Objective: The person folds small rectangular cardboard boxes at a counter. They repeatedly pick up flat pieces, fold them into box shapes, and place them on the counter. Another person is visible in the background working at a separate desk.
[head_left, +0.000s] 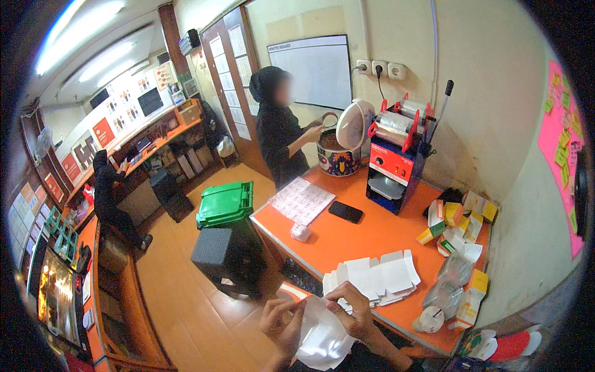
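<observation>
A whitish, translucent bag-like piece (323,338) hangs between my hands close to my body, in front of the table's near edge. My left hand (282,319) pinches its upper left edge with bent fingers. On the other side, my right hand (352,308) grips the upper right edge between thumb and fingers. A narrow orange-and-white edge (292,290) shows just behind my left fingers; I cannot tell what it belongs to. Just beyond my right hand lies a stack of flat white cardboard box blanks (378,277) on the orange table (310,257).
The table also bears a black phone (346,212), a printed sheet (302,199), a cup sealing machine (392,167), and yellow-white boxes (474,226). A person (277,124) stands at a patterned tub (336,162). A green-lidded bin (225,203) and black crate (226,254) stand left.
</observation>
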`<control>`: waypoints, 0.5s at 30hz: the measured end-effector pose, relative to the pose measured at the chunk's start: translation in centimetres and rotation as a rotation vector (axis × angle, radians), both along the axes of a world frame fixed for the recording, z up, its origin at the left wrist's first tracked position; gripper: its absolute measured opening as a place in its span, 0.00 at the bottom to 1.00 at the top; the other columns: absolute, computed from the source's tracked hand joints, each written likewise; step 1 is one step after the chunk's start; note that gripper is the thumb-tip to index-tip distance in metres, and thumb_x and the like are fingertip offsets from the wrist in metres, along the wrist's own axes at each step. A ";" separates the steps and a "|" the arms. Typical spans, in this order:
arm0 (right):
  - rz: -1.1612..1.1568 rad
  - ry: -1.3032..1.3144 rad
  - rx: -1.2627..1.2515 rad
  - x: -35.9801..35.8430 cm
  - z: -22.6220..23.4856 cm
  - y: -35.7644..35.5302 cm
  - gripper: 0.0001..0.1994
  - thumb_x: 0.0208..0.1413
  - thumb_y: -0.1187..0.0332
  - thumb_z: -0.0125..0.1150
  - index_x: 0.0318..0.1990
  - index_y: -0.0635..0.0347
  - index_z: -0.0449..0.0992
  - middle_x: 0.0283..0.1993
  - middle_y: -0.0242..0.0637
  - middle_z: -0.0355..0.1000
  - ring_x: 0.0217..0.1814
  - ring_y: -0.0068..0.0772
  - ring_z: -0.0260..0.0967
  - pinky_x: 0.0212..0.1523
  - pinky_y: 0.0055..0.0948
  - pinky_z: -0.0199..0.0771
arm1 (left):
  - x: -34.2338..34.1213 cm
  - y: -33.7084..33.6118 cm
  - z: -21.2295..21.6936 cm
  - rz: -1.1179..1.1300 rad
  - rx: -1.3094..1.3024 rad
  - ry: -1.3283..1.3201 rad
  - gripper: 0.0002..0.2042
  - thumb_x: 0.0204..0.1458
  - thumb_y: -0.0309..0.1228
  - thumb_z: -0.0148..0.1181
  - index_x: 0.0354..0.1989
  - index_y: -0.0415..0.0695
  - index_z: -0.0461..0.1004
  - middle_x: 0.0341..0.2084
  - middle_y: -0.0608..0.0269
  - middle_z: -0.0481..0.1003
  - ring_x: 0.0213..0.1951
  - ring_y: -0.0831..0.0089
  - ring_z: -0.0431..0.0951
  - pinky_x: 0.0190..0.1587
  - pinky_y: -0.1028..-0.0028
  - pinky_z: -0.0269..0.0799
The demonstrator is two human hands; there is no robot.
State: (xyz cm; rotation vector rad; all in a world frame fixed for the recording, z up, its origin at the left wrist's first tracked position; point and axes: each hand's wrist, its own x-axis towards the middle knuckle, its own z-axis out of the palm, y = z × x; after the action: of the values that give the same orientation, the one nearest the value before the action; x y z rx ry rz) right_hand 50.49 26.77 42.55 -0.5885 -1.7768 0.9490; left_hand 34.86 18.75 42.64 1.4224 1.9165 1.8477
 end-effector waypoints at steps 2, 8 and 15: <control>0.079 0.052 -0.088 -0.1 -0.1 -0.1 0.06 0.58 0.72 0.66 0.42 0.60 0.79 0.39 0.39 0.76 0.40 0.36 0.74 0.43 0.32 0.73 | 0.3 -0.2 0.1 0.004 0.018 0.025 0.07 0.46 0.18 0.72 0.33 0.40 0.81 0.32 0.58 0.78 0.37 0.72 0.78 0.39 0.77 0.72; 0.141 0.203 -0.249 -1.2 -0.5 -0.5 0.08 0.52 0.74 0.71 0.40 0.62 0.82 0.39 0.37 0.75 0.45 0.28 0.71 0.48 0.28 0.71 | 1.4 0.1 -1.8 -0.095 0.078 -0.245 0.08 0.48 0.16 0.70 0.36 0.38 0.81 0.33 0.58 0.79 0.38 0.72 0.79 0.42 0.76 0.74; 0.078 0.162 -0.158 -1.0 -0.9 -0.1 0.08 0.49 0.76 0.74 0.38 0.60 0.85 0.38 0.35 0.75 0.43 0.26 0.71 0.48 0.26 0.71 | 1.7 0.4 -2.9 -0.107 0.088 -0.269 0.10 0.48 0.15 0.69 0.39 0.35 0.81 0.34 0.56 0.80 0.37 0.72 0.80 0.41 0.78 0.76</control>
State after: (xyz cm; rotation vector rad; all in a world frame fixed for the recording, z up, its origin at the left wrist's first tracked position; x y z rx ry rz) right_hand 49.52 26.66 41.70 -0.5285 -1.6003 1.1660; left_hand 36.52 19.19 39.73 1.1999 1.6200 1.9786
